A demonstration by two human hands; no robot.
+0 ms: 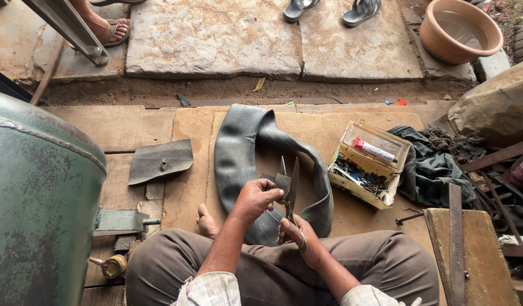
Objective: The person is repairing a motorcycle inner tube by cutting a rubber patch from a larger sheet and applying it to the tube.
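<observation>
One pair of scissors (290, 190), blades parted and pointing up, is gripped by the right hand (298, 233); the left hand (255, 196) pinches one small rubber patch (282, 182) between the blades; one black inner tube (255, 158) loops on the wooden floor (131, 127) beneath; one open box (370, 164) holds a tube of glue (373, 149) and small metal parts; one clay bowl (459, 29) holds water; two sandals (329, 9) lie on the stone.

Bare plywood board (190, 187) lies open left of the hands; ahead curves the flattened black rubber inner tube (238, 147), rightward stands an open yellow cardboard box (370, 164).
</observation>
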